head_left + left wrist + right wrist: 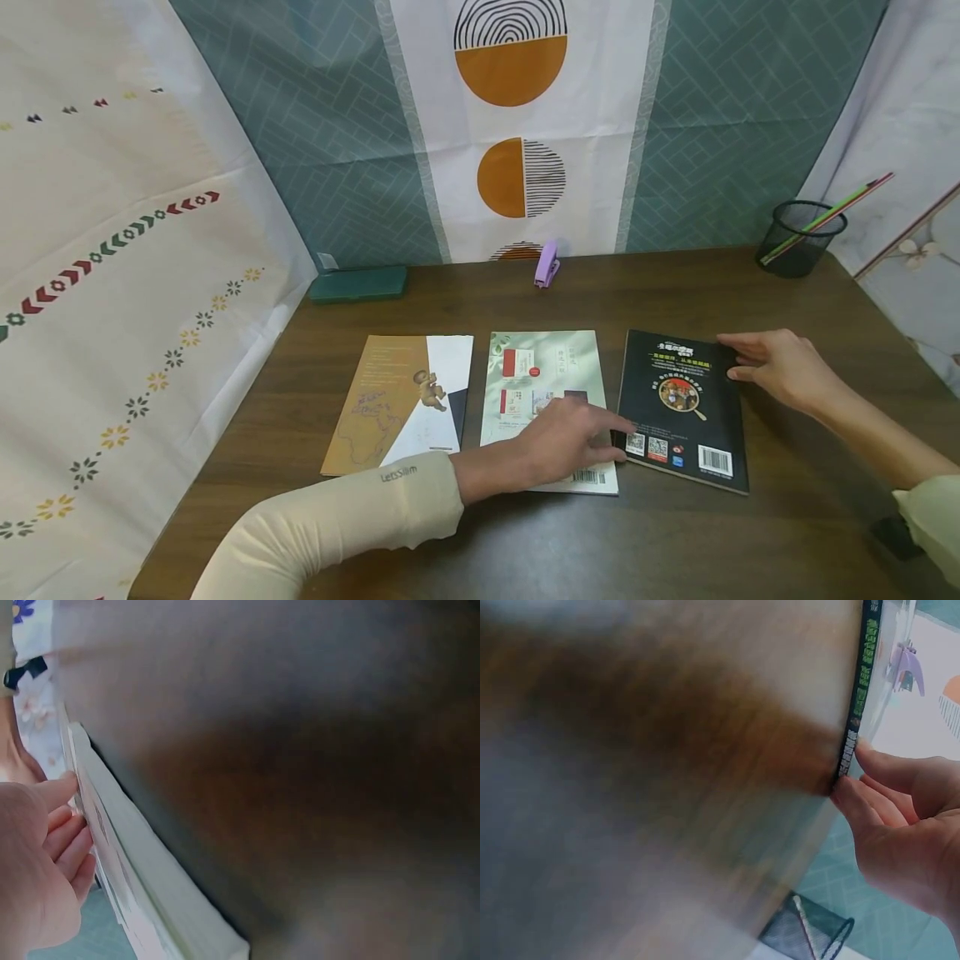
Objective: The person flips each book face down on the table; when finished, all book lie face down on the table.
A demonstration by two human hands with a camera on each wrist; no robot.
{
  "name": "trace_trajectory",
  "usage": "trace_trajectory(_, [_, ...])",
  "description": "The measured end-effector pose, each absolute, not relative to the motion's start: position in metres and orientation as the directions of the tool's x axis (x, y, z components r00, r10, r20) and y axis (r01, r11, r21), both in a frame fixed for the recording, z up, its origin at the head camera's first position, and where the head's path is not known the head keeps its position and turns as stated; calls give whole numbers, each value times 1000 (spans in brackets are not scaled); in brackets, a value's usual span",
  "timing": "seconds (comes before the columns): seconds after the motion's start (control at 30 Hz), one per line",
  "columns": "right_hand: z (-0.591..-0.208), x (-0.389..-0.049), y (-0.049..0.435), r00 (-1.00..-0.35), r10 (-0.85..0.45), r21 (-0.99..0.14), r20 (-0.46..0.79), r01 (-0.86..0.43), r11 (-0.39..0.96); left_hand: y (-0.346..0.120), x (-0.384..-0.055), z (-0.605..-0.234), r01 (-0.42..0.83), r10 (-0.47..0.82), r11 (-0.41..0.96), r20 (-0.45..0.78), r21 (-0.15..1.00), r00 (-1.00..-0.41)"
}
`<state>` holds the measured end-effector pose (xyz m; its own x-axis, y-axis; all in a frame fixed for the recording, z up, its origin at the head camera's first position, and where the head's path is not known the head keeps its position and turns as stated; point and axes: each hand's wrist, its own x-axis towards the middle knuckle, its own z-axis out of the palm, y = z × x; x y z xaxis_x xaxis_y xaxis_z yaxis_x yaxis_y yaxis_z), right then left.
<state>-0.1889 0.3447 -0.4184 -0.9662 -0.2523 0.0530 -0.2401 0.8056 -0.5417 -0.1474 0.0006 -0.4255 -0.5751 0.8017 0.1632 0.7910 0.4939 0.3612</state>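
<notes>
A black book (678,408) lies back cover up and slightly turned at the right of a row of three. My right hand (780,367) has its thumb and forefinger at the book's upper right corner; in the right wrist view these fingertips hold the end of its printed spine (859,682). My left hand (566,437) reaches over the pale green book (543,350) in the middle. Its forefinger is stretched straight to the black book's lower left edge, the thumb just below. The other left fingers are partly hidden.
A brown and white book (390,408) lies at the left of the row. Behind stand a dark green case (358,284), a purple stapler (547,265) and a black mesh cup (798,242) with pencils. A patterned cloth (315,125) hangs at the back of the wooden table (525,550).
</notes>
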Motion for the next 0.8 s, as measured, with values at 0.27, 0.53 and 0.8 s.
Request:
trace_trajectory(0.27, [-419, -199, 340, -960, -277, -550, 50, -258, 794, 7, -143, -429, 789, 792, 501, 179, 355, -583])
trace_trajectory(0.53, [-422, -204, 333, -969, -246, -553, 22, -217, 805, 10, -141, -428, 813, 820, 482, 158, 327, -549])
trace_trajectory(0.8, [-414, -187, 325, -974, -205, -545, -93, -123, 829, 6, -153, -427, 753, 772, 525, 151, 397, -617])
